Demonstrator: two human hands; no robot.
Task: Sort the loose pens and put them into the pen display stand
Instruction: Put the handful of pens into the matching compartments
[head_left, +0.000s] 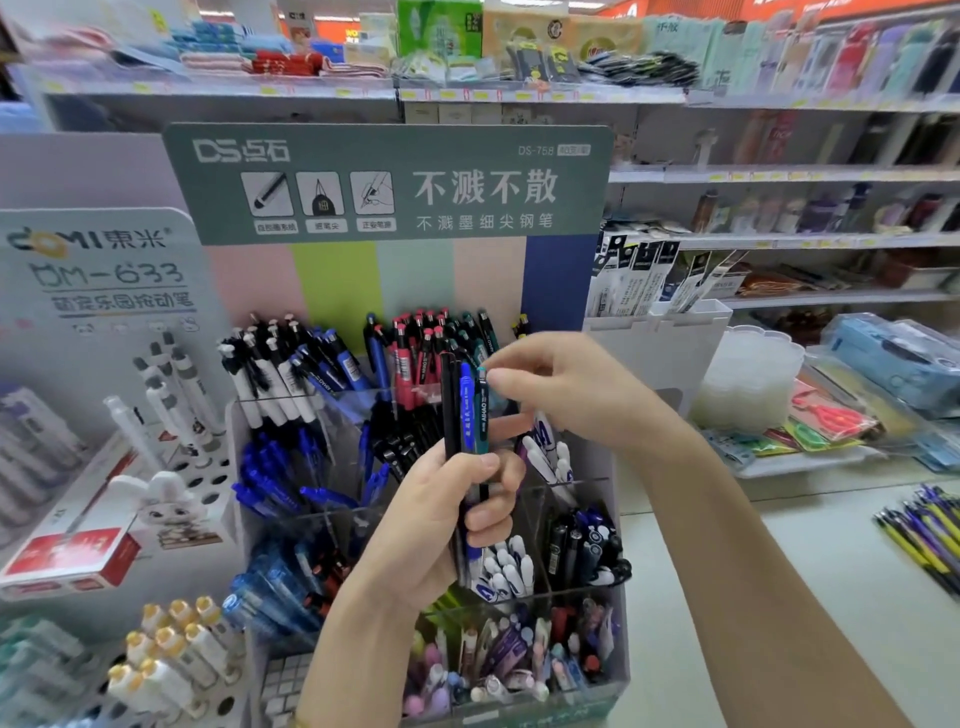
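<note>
My left hand (441, 525) grips a small bunch of upright pens (464, 410): a black one, a blue one and a dark teal one. My right hand (561, 379) pinches the top of the teal pen (482, 402) between thumb and fingertips. Both hands are in front of the tiered clear pen display stand (597, 587), whose compartments hold white, blue, red, black and pastel pens. Its green header board (387, 182) rises behind.
A white pen rack (171, 467) with a rabbit figure stands to the left, yellow-capped pens (171, 654) below it. Loose yellow and purple pens (924, 535) lie on the counter at far right. Refill packs (644, 275) and shelves of goods fill the back.
</note>
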